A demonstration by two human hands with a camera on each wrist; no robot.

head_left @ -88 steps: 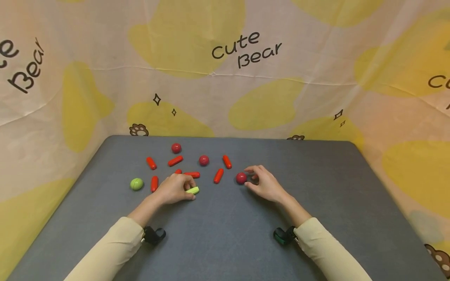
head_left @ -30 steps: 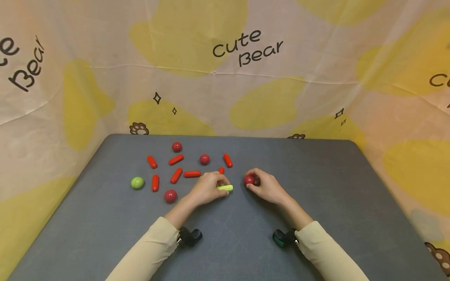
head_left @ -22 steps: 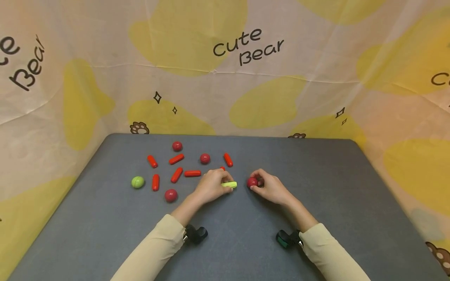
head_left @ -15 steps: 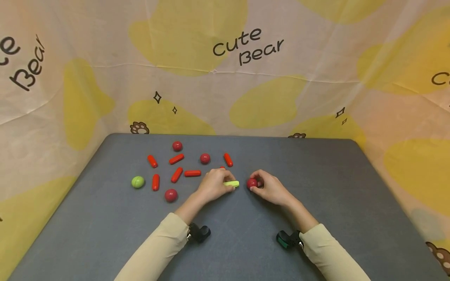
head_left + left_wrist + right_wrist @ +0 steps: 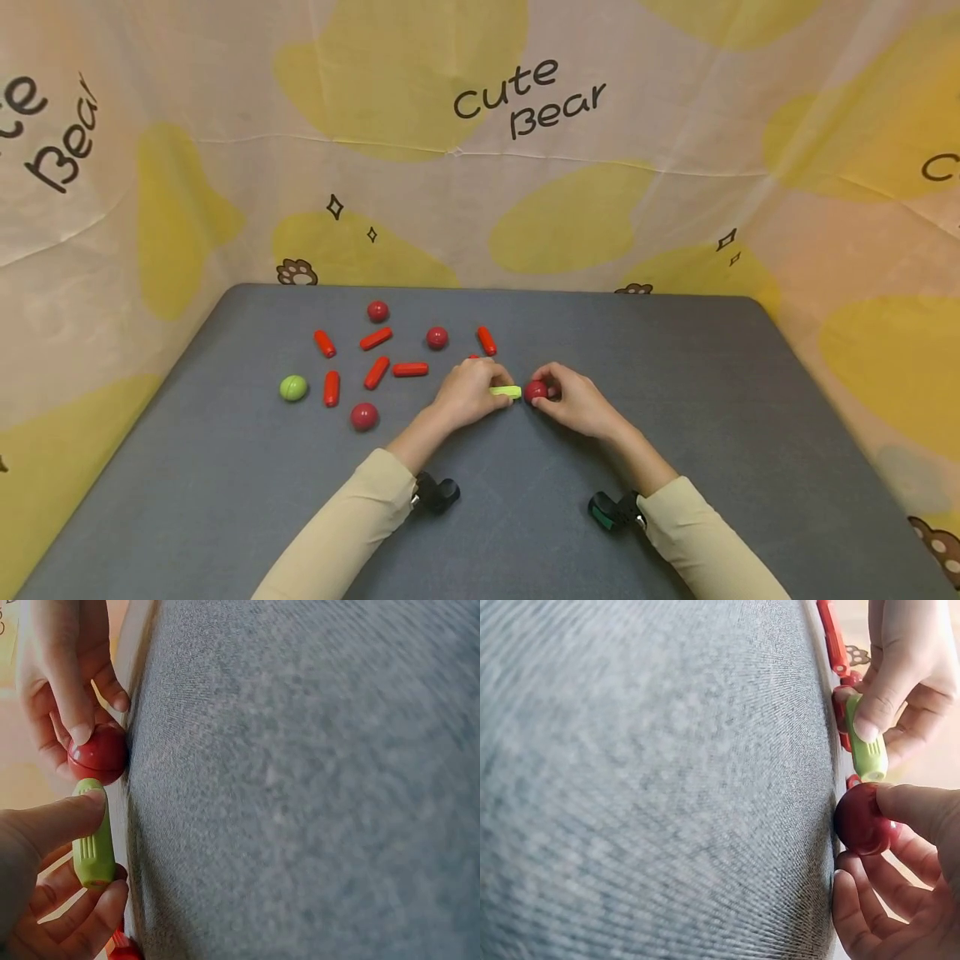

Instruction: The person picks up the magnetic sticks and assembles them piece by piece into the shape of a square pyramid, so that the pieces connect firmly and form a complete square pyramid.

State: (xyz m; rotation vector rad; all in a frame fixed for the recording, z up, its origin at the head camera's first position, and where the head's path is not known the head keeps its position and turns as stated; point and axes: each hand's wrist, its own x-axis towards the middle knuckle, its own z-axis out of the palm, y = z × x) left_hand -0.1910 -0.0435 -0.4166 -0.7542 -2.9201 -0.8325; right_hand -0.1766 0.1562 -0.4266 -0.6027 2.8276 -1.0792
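Note:
My left hand (image 5: 467, 393) pinches a short lime-green rod (image 5: 507, 392) with grooved sides between thumb and fingers. The rod points right, its free end right at a glossy dark red ball (image 5: 535, 391). That ball is pinched by my right hand (image 5: 576, 402), close over the table. In the left wrist view the rod (image 5: 94, 844) meets the lower side of the ball (image 5: 99, 755), and a thumb presses on each piece. From the right wrist the rod's end (image 5: 871, 771) overlaps the ball's upper edge (image 5: 861, 819).
Several red rods (image 5: 410, 369) lie scattered left of the hands, one mostly hidden behind the left hand. Among them are red balls (image 5: 364, 417) and a green ball (image 5: 293, 388). The grey table (image 5: 675, 358) ends at a patterned cloth backdrop (image 5: 450, 208).
My left hand has carried the green rod rightward to the red ball. My right hand, earlier beside that ball with fingers apart, has gripped it and shifted it slightly right.

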